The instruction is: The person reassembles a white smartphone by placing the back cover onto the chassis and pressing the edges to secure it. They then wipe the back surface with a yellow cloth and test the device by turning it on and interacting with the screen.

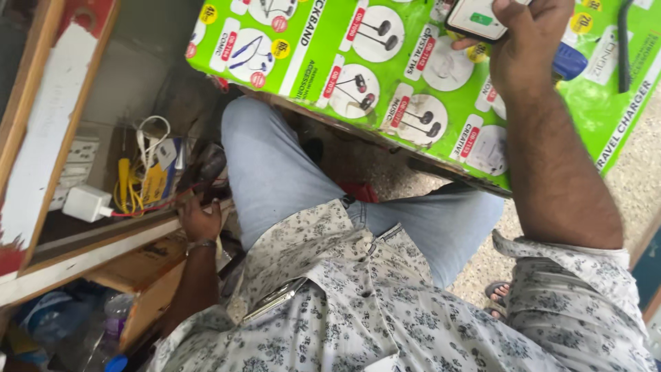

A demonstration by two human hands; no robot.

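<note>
My right hand [527, 41] is stretched out over a bright green printed board [385, 76] and grips a white phone [476, 19] at the top edge of the view. My left hand [198, 219] reaches down to the edge of a wooden shelf [103, 248], its fingers curled among red and yellow wires [148, 196]; what it grips is hidden. A bracelet sits on that wrist. I sit in light blue jeans [275, 172] and a floral shirt.
A white charger block [86, 203] and white cables [151, 134] lie on the shelf beside a wall socket [79, 158]. A blue object [570, 62] and a black cable [623, 41] rest on the green board. Plastic bottles [113, 320] sit below the shelf. A phone [275, 297] pokes from my shirt pocket.
</note>
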